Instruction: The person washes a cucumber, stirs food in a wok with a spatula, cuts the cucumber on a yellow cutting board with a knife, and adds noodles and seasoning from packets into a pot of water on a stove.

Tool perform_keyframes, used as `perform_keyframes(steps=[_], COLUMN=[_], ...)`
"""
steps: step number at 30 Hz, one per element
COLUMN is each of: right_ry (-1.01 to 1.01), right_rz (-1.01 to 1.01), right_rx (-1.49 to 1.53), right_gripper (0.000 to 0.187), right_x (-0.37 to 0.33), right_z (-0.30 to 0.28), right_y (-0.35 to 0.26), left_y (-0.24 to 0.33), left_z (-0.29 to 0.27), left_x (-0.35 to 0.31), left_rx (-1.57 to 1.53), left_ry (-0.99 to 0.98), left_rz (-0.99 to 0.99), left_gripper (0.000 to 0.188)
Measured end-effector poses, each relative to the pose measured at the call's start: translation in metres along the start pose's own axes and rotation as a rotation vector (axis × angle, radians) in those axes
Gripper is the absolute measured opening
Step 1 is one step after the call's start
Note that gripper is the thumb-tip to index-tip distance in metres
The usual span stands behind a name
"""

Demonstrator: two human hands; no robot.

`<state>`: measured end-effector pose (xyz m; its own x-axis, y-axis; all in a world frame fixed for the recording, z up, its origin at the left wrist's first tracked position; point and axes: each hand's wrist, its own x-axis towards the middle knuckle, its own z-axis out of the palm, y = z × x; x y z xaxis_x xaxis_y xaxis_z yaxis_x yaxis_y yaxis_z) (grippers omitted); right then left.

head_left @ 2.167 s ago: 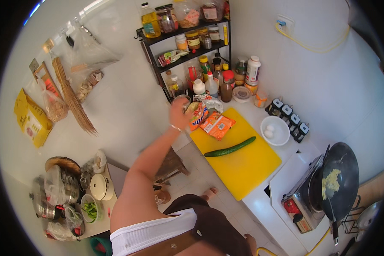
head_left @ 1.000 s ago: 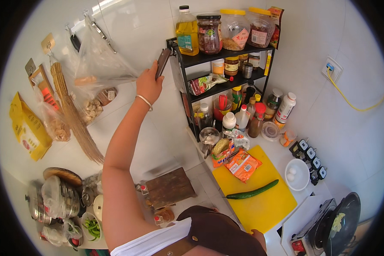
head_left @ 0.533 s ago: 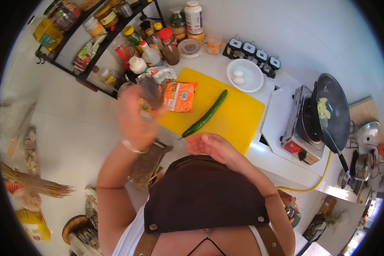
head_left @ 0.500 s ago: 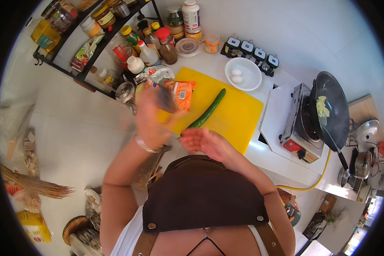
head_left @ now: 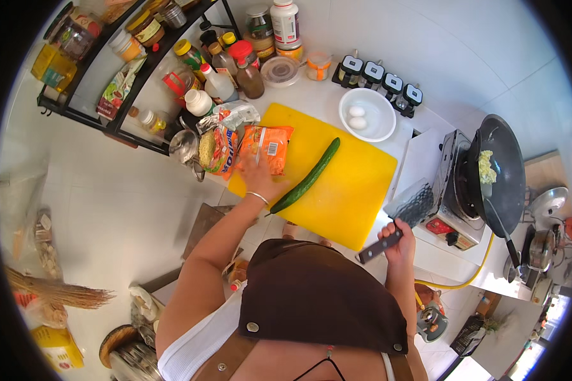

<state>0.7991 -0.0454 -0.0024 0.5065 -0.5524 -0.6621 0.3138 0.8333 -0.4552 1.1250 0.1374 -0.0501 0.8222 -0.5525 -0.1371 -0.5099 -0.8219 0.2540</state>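
Note:
My right hand (head_left: pixel 400 244) is wrapped round the dark handle of a cleaver (head_left: pixel 412 203), its broad hammered blade pointing up and away near the stove. On the left, my left hand (head_left: pixel 260 178) has its fingers spread over the lower part of an orange packet (head_left: pixel 267 147); whether they press on it I cannot tell. A long green cucumber (head_left: pixel 308 180) lies slantwise on the yellow cutting board (head_left: pixel 356 197), to the right of that hand. The packet rests at the board's left side, beside an opened noodle bag (head_left: pixel 222 152).
A white bowl (head_left: pixel 384 120) with two eggs stands behind the board. To the right, a wok (head_left: pixel 505 171) with pale yellow food sits on a gas stove (head_left: pixel 443 222). Bottles and jars crowd the back left under a black shelf (head_left: pixel 133 82). Spice boxes (head_left: pixel 375 76) line the wall.
The cleaver now shows in my right hand, which has swung right from the cucumber's near end. My left hand, blurred before beside a dark shape, now spreads over the orange packet.

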Motion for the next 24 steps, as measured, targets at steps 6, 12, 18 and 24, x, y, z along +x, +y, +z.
perform_keyframes(steps=[6,12,18,24], right_ry=[0.193,0.229,0.2,0.217], right_rz=[-0.168,-0.115,-0.166,-0.184], right_rx=[-0.431,-0.605,-0.81,-0.96], right_gripper=[0.01,0.006,0.007,0.006], right_x=[-0.012,-0.006,0.009,0.01], right_z=[-0.009,-0.016,-0.021,-0.016], right_y=[0.002,0.015,0.032,0.027], left_y=[-0.028,-0.014,0.06,0.061], left_z=[0.042,0.031,0.045,0.072], left_x=[0.038,0.121,0.039,0.03], left_rx=[-0.017,0.465,-0.167,-0.295], left_ry=[0.139,0.365,0.045,-0.416], left_rz=[0.149,0.233,0.585,0.555], left_gripper=[0.108,0.089,0.071,0.064])
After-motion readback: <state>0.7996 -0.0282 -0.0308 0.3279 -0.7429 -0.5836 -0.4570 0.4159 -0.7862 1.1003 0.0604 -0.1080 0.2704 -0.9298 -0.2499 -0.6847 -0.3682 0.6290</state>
